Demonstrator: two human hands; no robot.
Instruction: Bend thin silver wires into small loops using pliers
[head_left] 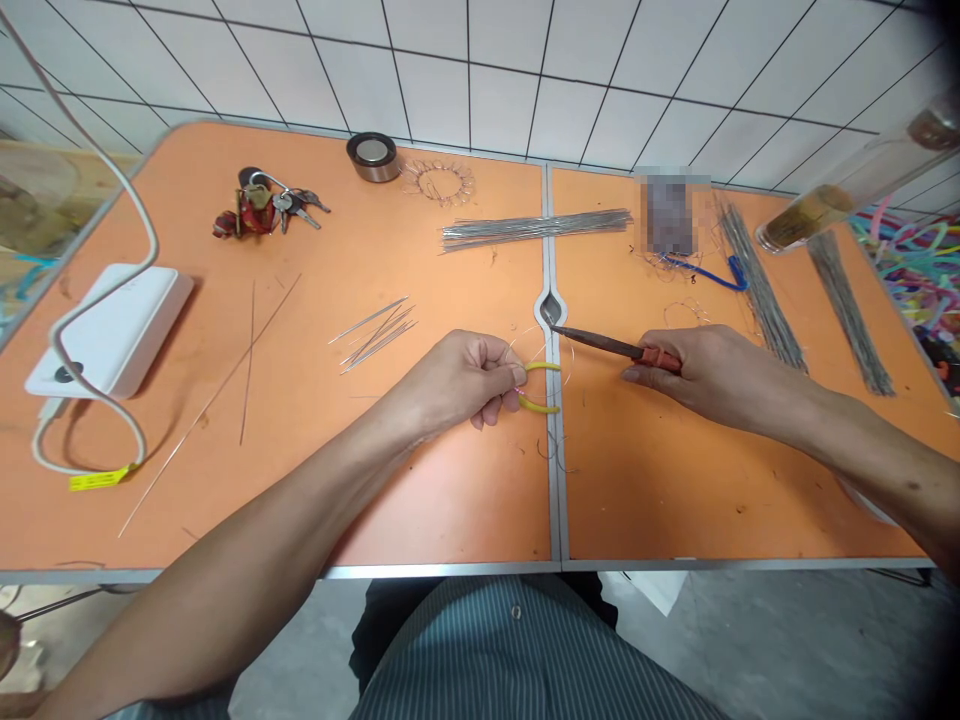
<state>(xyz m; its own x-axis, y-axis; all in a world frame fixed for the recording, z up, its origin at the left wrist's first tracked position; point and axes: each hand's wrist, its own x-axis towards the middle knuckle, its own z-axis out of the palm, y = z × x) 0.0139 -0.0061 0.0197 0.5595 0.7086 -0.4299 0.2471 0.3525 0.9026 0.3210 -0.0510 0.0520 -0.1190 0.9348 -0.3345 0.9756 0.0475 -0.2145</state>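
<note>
My left hand (486, 378) is closed in a pinch just left of the seam in the orange table. From its fingertips stick out two curved yellow strips (541, 406), with loops of very thin wire around them; what joins them is hidden by the fingers. Closed around the red grip of a slim, dark, rusty-looking tool (600, 342) is my right hand (694, 372). The tool's tip points left, over the oval metal opening (551, 308) in the seam, apart from the yellow strips. Whether the tool has one shaft or two jaws, I cannot tell.
A bundle of straight wires (536, 229) lies across the seam, with short wires (379, 335) further left. More bundles (761, 285) lie right, near a blue bent strip (705, 272) and a clear tube (855, 185). Keys (281, 205), a round tin (373, 158) and a white power bank (112, 325) stand left.
</note>
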